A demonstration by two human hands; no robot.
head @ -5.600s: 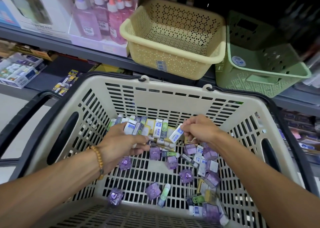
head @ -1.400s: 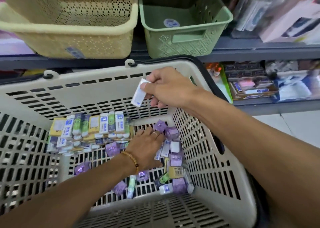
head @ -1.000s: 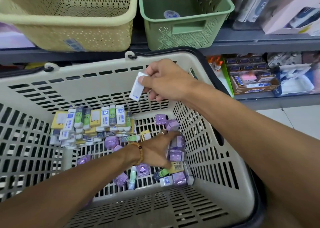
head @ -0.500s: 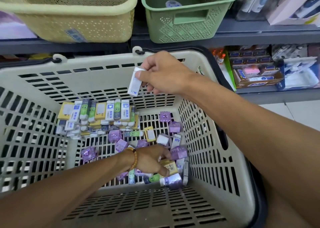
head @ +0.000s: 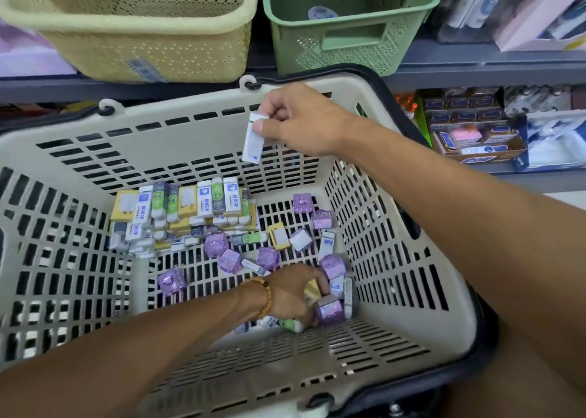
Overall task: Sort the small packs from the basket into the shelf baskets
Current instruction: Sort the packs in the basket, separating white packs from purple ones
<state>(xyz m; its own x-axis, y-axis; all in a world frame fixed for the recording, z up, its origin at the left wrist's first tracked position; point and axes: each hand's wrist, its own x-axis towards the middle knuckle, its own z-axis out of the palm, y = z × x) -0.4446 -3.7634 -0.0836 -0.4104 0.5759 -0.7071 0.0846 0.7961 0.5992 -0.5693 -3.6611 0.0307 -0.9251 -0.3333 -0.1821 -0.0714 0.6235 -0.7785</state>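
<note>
Left hand has dug lower among packs; right hand still pinches white pack.

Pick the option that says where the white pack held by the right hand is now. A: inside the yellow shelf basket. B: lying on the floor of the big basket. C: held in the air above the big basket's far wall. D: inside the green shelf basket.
C: the right hand pinches the white pack in the air before the big basket's far wall, below both shelf baskets.
</note>
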